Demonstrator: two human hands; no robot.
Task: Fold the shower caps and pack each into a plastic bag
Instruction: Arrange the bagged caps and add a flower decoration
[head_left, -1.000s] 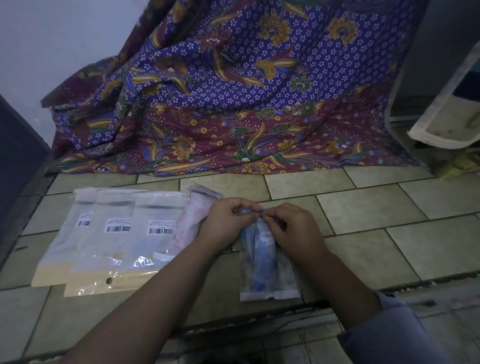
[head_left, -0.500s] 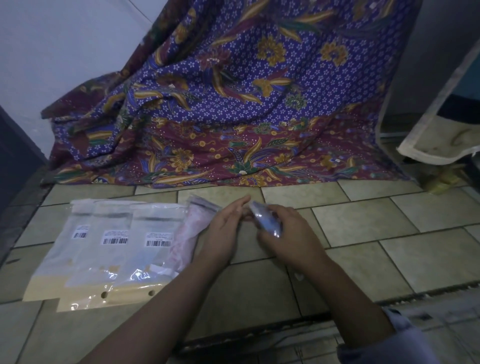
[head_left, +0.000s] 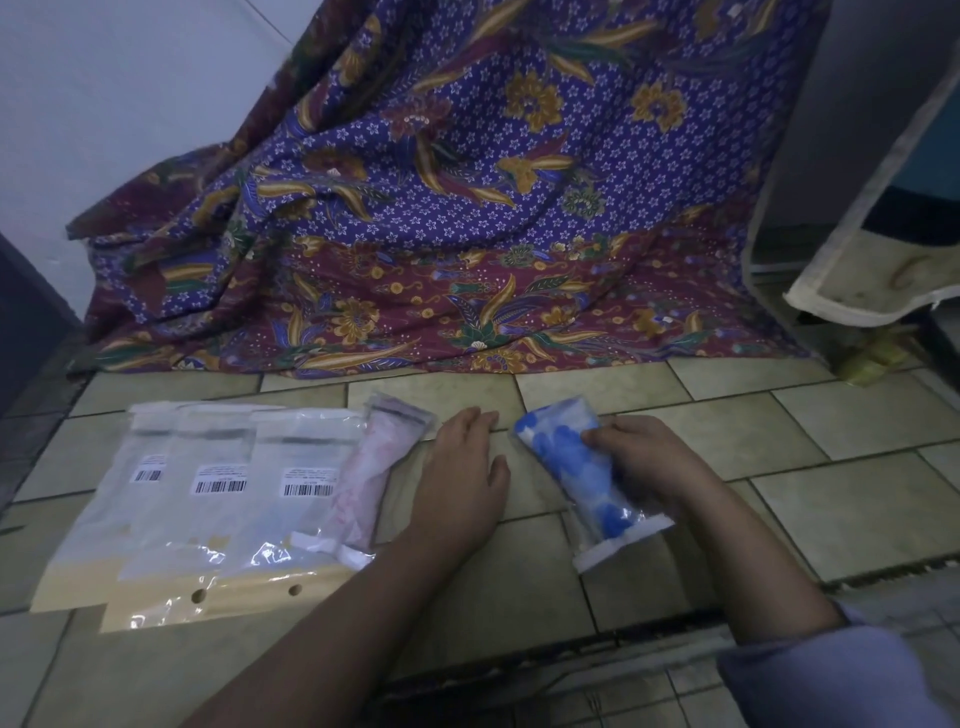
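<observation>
The person's two hands are working low over a tiled floor (head_left: 857, 493), and they are sitting apart with a strip of bare tile between them.

The left hand (head_left: 465, 483) is lying flat, palm down on the tile, with its fingers straight and slightly spread. It is holding nothing.

The right hand (head_left: 649, 460) is gripping a clear plastic bag with a blue-and-white shower cap (head_left: 566, 467) folded inside it. Its fingers are curling over the bag's right edge near the upper half. The thumb's position is not clear from this view. This bag is lying lengthwise on the floor, tilted so that its far end is leaning toward the left hand and its near end, a white strip, is pointing toward the right forearm. It is sitting just beside the left hand on that hand's right, not touching it.

A second filled bag holding a pink shower cap (head_left: 371, 478) is lying just to the left of the left hand, near its wrist and knuckles. Whether the two are touching cannot be told.

Further left, three flat barcoded bags (head_left: 218, 499) are lying side by side and overlapping, with the pink one resting partly on the nearest of them. Their near ends are showing tan card strips with punched holes.

A purple and maroon patterned cloth (head_left: 467, 208) is draping down onto the floor behind everything, well apart from both hands. A grey-blue sleeve (head_left: 810, 670) is covering the right arm near the elbow.
</observation>
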